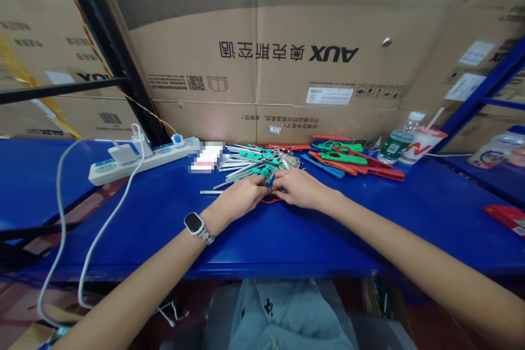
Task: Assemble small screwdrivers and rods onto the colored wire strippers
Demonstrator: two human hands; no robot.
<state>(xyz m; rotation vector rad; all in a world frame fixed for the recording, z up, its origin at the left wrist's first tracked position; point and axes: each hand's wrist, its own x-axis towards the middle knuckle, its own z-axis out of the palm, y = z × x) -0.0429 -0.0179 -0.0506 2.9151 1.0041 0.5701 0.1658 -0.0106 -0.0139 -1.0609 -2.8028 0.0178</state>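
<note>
My left hand (pixel 246 192), with a watch (pixel 193 223) on its wrist, is closed in a pinch just over the blue table (pixel 262 246). Close beside it, my right hand (pixel 298 188) pinches too. A thin red cord (pixel 269 200) runs in a small loop between the fingertips of both hands; its ends are hidden by the fingers. Right behind the hands lies a heap of slim silver rods (pixel 238 163) with teal parts (pixel 268 170) among them. One loose silver rod (pixel 211 192) lies by my left hand.
A pile of red, orange, green and blue plastic pieces (pixel 344 157) lies behind right. A bottle (pixel 396 139) and a cup (pixel 424 145) stand beyond it. At left are a power strip (pixel 164 156) with white cables and a blurred-out item (pixel 206 157). Cardboard (pixel 262 87) walls the back.
</note>
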